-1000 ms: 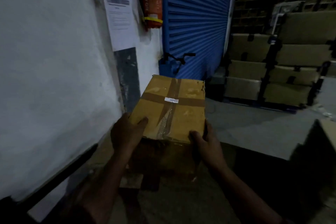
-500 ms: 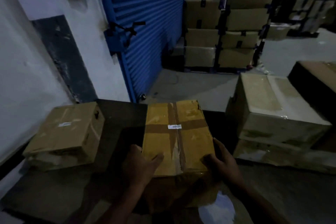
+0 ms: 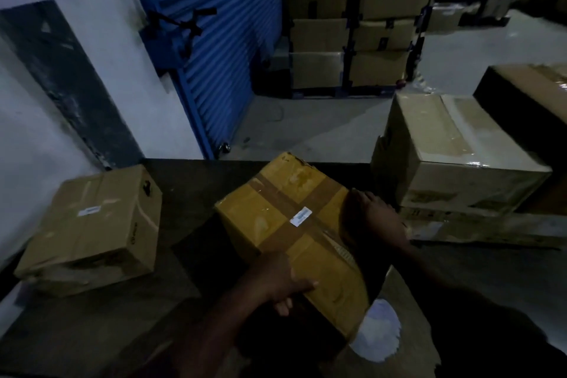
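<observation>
A yellow-brown cardboard box (image 3: 285, 212), sealed with brown tape and bearing a small white label, is held low over a dark platform (image 3: 190, 193), turned so one corner points away from me. My left hand (image 3: 279, 279) grips its near edge, thumb on top and fingers curled underneath. My right hand (image 3: 377, 218) holds the box's right side, fingers lying along the edge.
A smaller brown box (image 3: 95, 227) lies on the platform at the left. A large pale box (image 3: 454, 156) sits at the right on flattened cardboard (image 3: 491, 230). Behind are a blue roller shutter (image 3: 221, 40), a white wall, and stacked cartons (image 3: 352, 24) across grey floor.
The box has come down and swung clockwise, its far corner now angled away. My left hand slid to the near edge and my right moved up the right side. The view tilted lower.
</observation>
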Motion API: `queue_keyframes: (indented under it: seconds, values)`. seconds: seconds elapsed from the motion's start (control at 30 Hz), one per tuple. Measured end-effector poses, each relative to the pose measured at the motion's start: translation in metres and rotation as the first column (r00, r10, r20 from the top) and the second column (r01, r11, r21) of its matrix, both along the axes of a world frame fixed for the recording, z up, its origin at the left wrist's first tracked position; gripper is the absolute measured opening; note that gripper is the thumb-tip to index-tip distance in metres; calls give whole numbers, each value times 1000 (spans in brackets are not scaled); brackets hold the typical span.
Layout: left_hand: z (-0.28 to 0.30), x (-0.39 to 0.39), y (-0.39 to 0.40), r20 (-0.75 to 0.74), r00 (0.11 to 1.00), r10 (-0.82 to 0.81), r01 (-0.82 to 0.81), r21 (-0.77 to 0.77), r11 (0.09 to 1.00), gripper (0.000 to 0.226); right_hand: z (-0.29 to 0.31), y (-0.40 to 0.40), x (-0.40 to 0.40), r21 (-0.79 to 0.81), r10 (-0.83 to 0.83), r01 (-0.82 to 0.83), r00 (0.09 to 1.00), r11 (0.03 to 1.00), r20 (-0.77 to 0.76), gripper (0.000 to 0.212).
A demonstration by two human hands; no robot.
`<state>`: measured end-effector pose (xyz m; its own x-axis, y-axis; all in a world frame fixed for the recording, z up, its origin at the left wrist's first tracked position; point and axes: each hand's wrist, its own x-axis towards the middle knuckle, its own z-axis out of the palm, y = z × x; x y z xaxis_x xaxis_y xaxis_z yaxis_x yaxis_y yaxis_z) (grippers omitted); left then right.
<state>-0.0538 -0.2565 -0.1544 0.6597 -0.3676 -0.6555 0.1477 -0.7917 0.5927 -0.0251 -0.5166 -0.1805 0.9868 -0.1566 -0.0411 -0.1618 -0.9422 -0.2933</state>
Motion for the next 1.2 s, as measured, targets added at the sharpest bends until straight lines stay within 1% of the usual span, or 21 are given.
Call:
queue_keyframes:
  seconds: [0.07,0.1,0.17,0.23,0.27,0.3,0.33,0.37,0.43,0.47,0.53,0.6,0.67,0.73,0.8,0.83,0.93,1.0,1.03,1.1,1.2]
  values:
    - [8,18,2,-55,995,-80,80,12,997,43,-2,6,4,-52,-4,7,998,999,64,71]
    - [12,31,4,-5,994,-105,105,16,994,41,0,9,3,-81,-14,20,997,996,79,71]
    - [16,58,8,259,964,-54,45,39,998,32,0,12,-9,-107,-54,63,995,992,84,70]
    - [13,93,17,542,838,65,-88,16,996,21,-4,25,-35,-92,-138,151,981,984,135,69]
    - [11,108,22,623,769,146,-144,-53,988,21,-7,36,-52,-81,-187,204,966,976,176,67]
    - [4,124,25,659,718,226,-181,-137,974,28,-9,49,-69,-62,-234,253,946,965,223,63]
    - [-2,138,29,669,688,281,-203,-194,960,41,-11,60,-81,-22,-273,290,923,957,270,57]
    - [-8,150,31,668,687,286,-210,-195,958,57,-11,68,-90,30,-311,317,901,948,302,51]
    - [-19,168,33,636,740,217,-203,-95,975,86,-15,73,-89,150,-360,328,878,933,315,42]
    - [-26,174,33,609,770,188,-190,-63,980,93,-22,68,-84,185,-355,311,885,932,301,41]
    - [-37,176,32,567,797,207,-184,-98,978,93,-31,50,-69,173,-285,242,913,955,293,42]
    - [-44,170,34,568,783,253,-230,-113,967,90,-38,27,-51,184,-213,169,943,968,257,46]
    - [-44,157,42,578,780,240,-266,-40,963,97,-31,8,-37,158,-122,94,977,983,174,50]
    - [-41,143,58,575,793,201,-256,15,966,101,-23,-5,-25,58,-46,41,995,997,88,57]
    - [-35,131,75,565,809,161,-212,27,977,98,-18,-7,-19,-71,-37,39,999,997,28,59]
    - [-31,126,79,581,803,137,-193,36,981,96,-16,-1,-19,-86,-53,56,998,995,33,59]
    - [-25,122,69,705,703,97,-157,20,987,78,-17,41,-25,23,-146,144,977,989,159,53]
    - [-25,124,51,718,688,106,-67,-83,994,68,-16,74,-30,139,-217,184,934,973,284,43]
    - [-27,124,43,731,679,67,15,-105,994,65,-14,88,-31,165,-220,174,921,971,322,39]
    - [-36,124,29,755,652,-71,164,-49,985,58,-12,103,-31,120,-116,77,925,990,361,42]
    - [-44,127,17,777,613,-145,220,8,975,48,-10,106,-28,89,-44,13,933,996,357,41]
